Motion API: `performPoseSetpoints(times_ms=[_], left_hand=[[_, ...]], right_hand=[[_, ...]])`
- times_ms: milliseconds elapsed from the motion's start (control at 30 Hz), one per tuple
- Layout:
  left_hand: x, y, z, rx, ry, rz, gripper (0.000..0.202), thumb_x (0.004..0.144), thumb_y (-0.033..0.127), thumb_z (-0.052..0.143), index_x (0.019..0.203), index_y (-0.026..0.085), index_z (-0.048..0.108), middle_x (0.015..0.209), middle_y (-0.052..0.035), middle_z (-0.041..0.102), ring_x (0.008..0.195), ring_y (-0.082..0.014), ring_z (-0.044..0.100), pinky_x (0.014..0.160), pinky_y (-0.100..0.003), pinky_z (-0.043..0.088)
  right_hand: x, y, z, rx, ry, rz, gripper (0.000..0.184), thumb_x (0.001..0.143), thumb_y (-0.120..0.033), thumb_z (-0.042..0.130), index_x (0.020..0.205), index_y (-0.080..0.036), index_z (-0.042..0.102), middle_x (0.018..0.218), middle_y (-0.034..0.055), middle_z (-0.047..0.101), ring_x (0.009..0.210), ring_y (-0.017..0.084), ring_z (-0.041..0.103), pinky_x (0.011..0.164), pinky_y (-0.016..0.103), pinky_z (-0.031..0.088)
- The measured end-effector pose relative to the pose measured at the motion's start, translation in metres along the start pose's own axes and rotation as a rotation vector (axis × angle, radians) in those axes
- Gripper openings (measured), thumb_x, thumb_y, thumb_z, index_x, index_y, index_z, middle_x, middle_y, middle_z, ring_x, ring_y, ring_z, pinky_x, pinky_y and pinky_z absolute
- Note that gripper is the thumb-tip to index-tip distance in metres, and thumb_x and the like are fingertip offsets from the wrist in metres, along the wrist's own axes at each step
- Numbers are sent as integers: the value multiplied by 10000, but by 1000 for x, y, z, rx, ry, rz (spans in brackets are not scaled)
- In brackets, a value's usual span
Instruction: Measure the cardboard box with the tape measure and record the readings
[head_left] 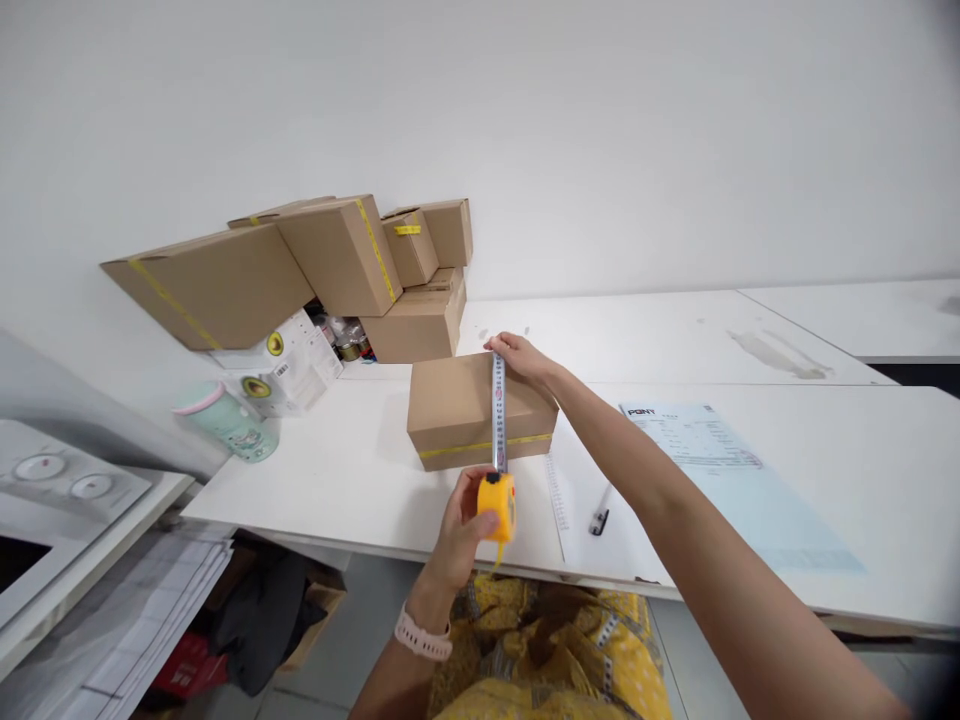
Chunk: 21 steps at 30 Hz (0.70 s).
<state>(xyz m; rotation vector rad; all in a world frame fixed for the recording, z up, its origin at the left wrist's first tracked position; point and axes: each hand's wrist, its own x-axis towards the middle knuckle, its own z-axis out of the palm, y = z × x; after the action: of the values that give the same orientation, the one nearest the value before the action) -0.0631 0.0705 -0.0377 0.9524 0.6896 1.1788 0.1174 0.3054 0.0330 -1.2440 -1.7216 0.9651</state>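
Note:
A brown cardboard box (450, 400) with a yellow tape strip along its front side sits near the middle of the white table. My left hand (461, 525) is closed around a yellow tape measure (496, 507) in front of the box. Its silver blade (500, 420) is drawn out across the box top, towards the far edge. There, my right hand (521, 357) has its fingers pressed together at the blade's far end, over the box's back edge. The very tip of the blade is hidden by those fingers.
Several cardboard boxes (341, 255) are stacked at the back left. Closer stand a white avocado-printed box (289, 365) and a mint-green tumbler (232, 420). Right of the box lie a notebook (581, 500), a pen (601, 512) and a blue-tinted document sleeve (780, 510). A white microwave (67, 490) is at far left.

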Motion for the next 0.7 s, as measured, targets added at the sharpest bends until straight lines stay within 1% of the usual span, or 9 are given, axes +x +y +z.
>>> performPoseSetpoints(times_ms=[67, 133, 167, 233, 300, 400, 500, 600, 700], left_hand=[[-15, -3, 10, 25, -26, -43, 559, 642, 456, 902, 1112, 294, 645, 1152, -82, 645, 858, -204, 608, 703, -306, 502], [-29, -9, 20, 33, -47, -97, 608, 585, 464, 935, 1095, 300, 647, 1246, -101, 612, 891, -213, 609, 715, -311, 500], [-34, -12, 25, 33, -57, -132, 651, 552, 476, 950, 1105, 303, 652, 1242, -107, 607, 898, -218, 608, 723, -313, 498], [-40, -16, 32, 44, -75, -210, 753, 499, 497, 969, 1161, 310, 663, 1151, -105, 618, 888, -222, 600, 740, -320, 491], [-41, -15, 37, 61, -87, -254, 828, 476, 525, 971, 1217, 312, 668, 1097, -101, 614, 888, -225, 588, 771, -332, 484], [-39, -5, 42, 90, -111, -245, 845, 479, 594, 949, 1226, 298, 689, 1119, -112, 607, 909, -238, 578, 801, -349, 473], [-39, 3, 44, 165, -121, -241, 844, 502, 623, 929, 1237, 285, 690, 1114, -114, 620, 924, -245, 575, 810, -349, 464], [-41, 3, 44, 215, -112, -238, 863, 524, 613, 924, 1272, 263, 672, 1122, -112, 622, 930, -241, 572, 816, -341, 463], [-43, 1, 44, 203, -122, -231, 918, 537, 612, 919, 1315, 215, 636, 1172, -116, 591, 970, -242, 560, 836, -339, 462]], right_hand=[[14, -1, -9, -18, 41, 43, 351, 901, -582, 585, 836, -239, 609, 775, 47, 637, 798, 222, 555, 733, 337, 451], [25, -1, -9, -66, 46, 57, 360, 899, -592, 573, 812, -244, 606, 756, 53, 638, 767, 221, 551, 712, 338, 438], [29, 0, -7, -111, 40, 53, 362, 898, -593, 567, 794, -248, 603, 743, 52, 636, 755, 220, 549, 703, 334, 429], [37, 3, 2, -217, 22, 38, 359, 891, -572, 569, 736, -248, 588, 716, 49, 627, 731, 213, 542, 690, 324, 408], [43, 6, 10, -303, 4, 31, 365, 876, -532, 588, 661, -238, 558, 688, 46, 611, 701, 202, 527, 680, 316, 384], [48, 10, 14, -358, -9, 32, 385, 869, -490, 591, 598, -225, 522, 645, 39, 581, 669, 189, 507, 666, 309, 357], [47, 13, 13, -378, -24, 39, 416, 900, -514, 540, 604, -222, 523, 632, 35, 581, 656, 186, 513, 653, 306, 350], [45, 14, 11, -401, -39, 64, 450, 940, -541, 472, 637, -216, 541, 668, 41, 621, 655, 184, 536, 641, 302, 359], [45, 13, 12, -487, -49, 59, 426, 949, -523, 458, 673, -212, 551, 716, 36, 643, 664, 175, 548, 632, 291, 365]])
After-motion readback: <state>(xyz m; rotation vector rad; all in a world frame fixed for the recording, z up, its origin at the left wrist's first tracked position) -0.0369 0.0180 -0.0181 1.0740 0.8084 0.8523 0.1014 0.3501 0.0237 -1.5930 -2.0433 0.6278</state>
